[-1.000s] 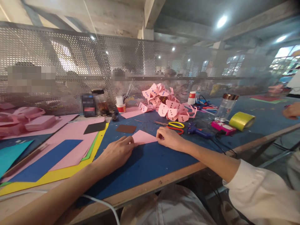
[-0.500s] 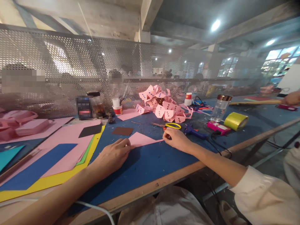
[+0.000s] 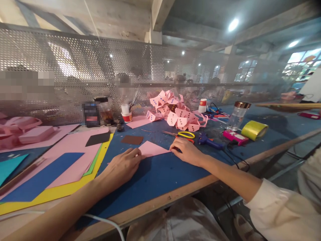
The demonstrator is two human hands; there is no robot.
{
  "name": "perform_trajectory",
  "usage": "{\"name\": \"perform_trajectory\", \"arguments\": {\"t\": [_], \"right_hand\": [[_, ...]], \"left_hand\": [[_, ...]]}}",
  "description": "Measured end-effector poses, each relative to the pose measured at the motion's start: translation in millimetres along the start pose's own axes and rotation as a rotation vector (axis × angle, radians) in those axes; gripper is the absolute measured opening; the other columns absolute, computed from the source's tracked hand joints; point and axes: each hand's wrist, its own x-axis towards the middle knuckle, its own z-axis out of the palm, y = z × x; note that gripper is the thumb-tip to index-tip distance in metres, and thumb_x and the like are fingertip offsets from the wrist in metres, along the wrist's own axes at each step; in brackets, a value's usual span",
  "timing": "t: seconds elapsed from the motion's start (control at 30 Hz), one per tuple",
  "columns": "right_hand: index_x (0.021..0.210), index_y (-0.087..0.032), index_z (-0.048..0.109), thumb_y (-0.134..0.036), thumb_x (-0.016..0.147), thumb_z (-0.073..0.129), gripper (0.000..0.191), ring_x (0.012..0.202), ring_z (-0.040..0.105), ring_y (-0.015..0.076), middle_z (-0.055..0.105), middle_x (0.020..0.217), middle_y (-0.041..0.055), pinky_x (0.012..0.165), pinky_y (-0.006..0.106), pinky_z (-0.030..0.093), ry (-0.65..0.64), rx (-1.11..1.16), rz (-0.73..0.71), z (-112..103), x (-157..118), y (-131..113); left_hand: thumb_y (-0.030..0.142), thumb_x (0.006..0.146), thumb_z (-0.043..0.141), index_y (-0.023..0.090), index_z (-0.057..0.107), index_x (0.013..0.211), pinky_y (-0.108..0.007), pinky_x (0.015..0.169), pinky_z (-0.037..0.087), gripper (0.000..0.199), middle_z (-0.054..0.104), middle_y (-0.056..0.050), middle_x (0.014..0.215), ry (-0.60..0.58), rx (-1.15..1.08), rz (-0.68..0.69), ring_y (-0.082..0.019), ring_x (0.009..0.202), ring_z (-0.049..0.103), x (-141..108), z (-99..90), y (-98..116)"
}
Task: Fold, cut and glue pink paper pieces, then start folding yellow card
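A pink sheet of paper, pointed at its right end, lies on the blue tabletop between my hands. My left hand has its curled fingers closed at the sheet's left end; the fingertips are partly hidden. At the right tip, my right hand pinches the paper between thumb and fingers. Just behind that hand lie scissors with a yellow handle. A blue glue gun rests to its right. Behind the sheet is a small brown paper rectangle.
A heap of dotted pink paper shapes stands at the back. Left are stacked coloured sheets and pink boxes. A lidded clear bottle, a yellow tape roll and a pink device stand right. A perforated screen runs behind.
My right hand has shifted slightly left along the paper's tip, toward my left hand. Another person's hand at the far right has left the view. The camera has turned slightly.
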Motion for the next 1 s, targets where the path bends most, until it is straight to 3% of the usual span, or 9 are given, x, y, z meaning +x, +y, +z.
{"name": "perform_trajectory", "arguments": {"t": [0.27, 0.8, 1.0], "right_hand": [[0.088, -0.019, 0.065, -0.011, 0.091, 0.058, 0.011, 0.089, 0.059, 0.018, 0.062, 0.09, 0.0039, 0.083, 0.031, 0.045, -0.004, 0.002, -0.001, -0.6, 0.5, -0.7], [0.088, -0.019, 0.064, -0.011, 0.09, 0.057, 0.011, 0.09, 0.058, 0.0182, 0.061, 0.091, 0.0042, 0.084, 0.032, 0.045, -0.014, 0.019, 0.02, 0.1, 0.0, -0.7], [0.088, -0.019, 0.063, -0.011, 0.09, 0.059, 0.009, 0.089, 0.058, 0.0178, 0.061, 0.09, 0.0037, 0.082, 0.031, 0.046, -0.018, 0.027, 0.025, 0.9, 1.1, -0.1]], "left_hand": [[0.01, 0.096, 0.036, 0.03, 0.056, 0.135, -0.038, 0.08, 0.056, 0.048, 0.063, -0.007, 0.112, -0.008, 0.036, 0.013, -0.023, 0.097, 0.062, 0.1, 3.7, -1.7], [0.005, 0.091, 0.038, 0.034, 0.051, 0.14, -0.038, 0.083, 0.054, 0.058, 0.061, -0.006, 0.112, -0.031, 0.05, 0.006, -0.023, 0.098, 0.06, 2.0, 2.3, 1.1], [0.008, 0.092, 0.038, 0.029, 0.06, 0.13, -0.034, 0.077, 0.055, 0.048, 0.063, -0.007, 0.108, -0.006, 0.027, -0.005, -0.022, 0.094, 0.061, 4.7, 3.1, 0.6]]}}
